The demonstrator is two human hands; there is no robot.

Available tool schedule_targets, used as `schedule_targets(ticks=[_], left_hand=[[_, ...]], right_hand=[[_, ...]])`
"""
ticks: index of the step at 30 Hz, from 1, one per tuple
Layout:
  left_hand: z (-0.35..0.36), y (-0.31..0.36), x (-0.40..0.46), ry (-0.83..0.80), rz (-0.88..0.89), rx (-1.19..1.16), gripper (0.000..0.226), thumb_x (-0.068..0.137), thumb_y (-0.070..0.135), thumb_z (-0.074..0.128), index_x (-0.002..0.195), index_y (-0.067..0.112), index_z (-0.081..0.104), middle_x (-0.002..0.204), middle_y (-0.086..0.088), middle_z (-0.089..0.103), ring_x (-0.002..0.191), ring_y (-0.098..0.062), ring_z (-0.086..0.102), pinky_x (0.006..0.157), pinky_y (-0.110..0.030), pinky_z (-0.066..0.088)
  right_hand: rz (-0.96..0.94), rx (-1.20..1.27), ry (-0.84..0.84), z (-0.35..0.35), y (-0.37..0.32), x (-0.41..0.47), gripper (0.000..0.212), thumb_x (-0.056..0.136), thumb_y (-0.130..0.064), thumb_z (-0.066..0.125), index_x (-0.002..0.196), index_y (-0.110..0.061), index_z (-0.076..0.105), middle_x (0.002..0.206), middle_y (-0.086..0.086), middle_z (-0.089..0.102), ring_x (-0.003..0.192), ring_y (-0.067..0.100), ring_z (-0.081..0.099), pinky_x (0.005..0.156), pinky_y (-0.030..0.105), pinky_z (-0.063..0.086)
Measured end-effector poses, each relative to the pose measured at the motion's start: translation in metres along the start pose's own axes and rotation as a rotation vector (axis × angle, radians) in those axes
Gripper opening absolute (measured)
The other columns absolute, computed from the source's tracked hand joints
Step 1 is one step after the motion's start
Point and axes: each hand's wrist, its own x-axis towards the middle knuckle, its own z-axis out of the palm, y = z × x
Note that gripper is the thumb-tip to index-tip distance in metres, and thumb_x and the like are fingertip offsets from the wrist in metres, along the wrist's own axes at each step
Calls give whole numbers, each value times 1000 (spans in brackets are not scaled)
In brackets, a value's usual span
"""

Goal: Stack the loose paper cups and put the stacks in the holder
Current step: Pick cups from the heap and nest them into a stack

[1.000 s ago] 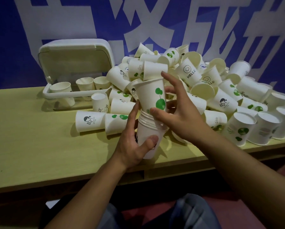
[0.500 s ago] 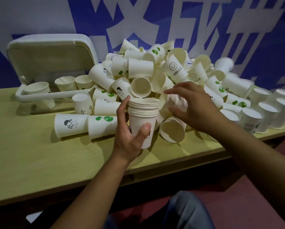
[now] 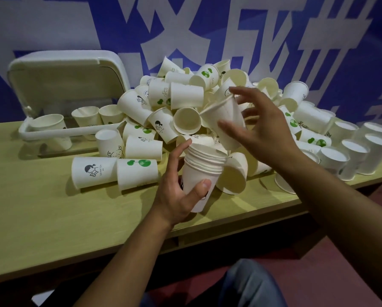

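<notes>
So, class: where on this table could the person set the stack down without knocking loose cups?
Bare table lies at the near left, bordered by the front edge, the holder behind, and the two lying printed cups. The centre and right are crowded by the cup pile, with upside-down cups filling the right end.
</notes>
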Motion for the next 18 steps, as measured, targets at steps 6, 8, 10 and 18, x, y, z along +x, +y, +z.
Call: schedule_targets(ticks=[6, 8, 10, 18], left_hand=[[0, 0, -1, -10, -21, -22, 82, 72, 58, 68, 142, 65, 26, 142, 14, 52, 123, -4, 58, 86, -20, 53], [-1, -1, 0, 34, -3, -27, 84, 74, 56, 67, 146, 60, 24, 146, 5, 52, 128, -11, 57, 91, -28, 54], [-2, -1, 1, 81, 16, -54, 86, 78, 51, 66, 151, 50, 20, 151, 0, 48, 131, -13, 55, 98, -34, 53], [-1, 1, 3, 153, 30, 13, 86, 81, 53, 57, 153, 47, 9, 155, 28, 25, 144, 1, 35, 111, -23, 40]], right_hand=[[55, 259, -57, 15, -23, -21, 57, 81, -40, 77, 129, -37, 46, 119, -15, 54, 101, 6, 61, 76, 30, 59], [66, 282, -48, 22, -22, -27, 51, 83, -38, 77, 126, -33, 50, 118, -13, 56, 99, 8, 62, 78, 35, 59], [75, 284, -61, 28, -17, -31, 43, 86, -36, 74, 125, -30, 58, 115, -11, 61, 97, 9, 63, 80, 41, 57], [-15, 74, -251, 22, -3, -43, 41, 96, -27, 59, 135, -40, 57, 120, -8, 56, 105, 3, 55, 87, 33, 52]])
